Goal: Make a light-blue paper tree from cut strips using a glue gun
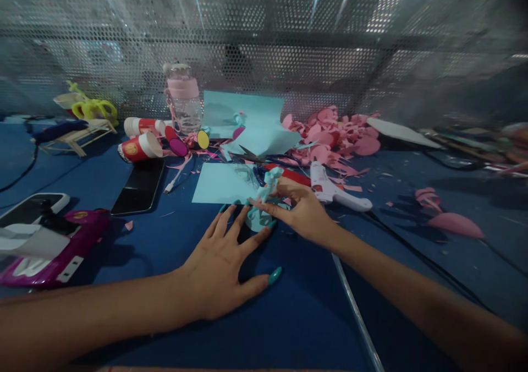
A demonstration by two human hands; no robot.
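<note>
a small teal foam figure (267,191) is pinched upright in the right hand (300,209) above a teal disc (259,219), which is pressed flat beside it by the spread-fingered, empty left hand (223,262).

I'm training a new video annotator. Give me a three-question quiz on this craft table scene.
1. True or false: the left hand lies flat on the blue table.
2. Which hand pinches the small teal paper piece?
3. The white glue gun lies: A) left of the phone, B) right of the right hand, C) on the pink scraps.

Key: 1 true; 2 right; 3 B.
</note>
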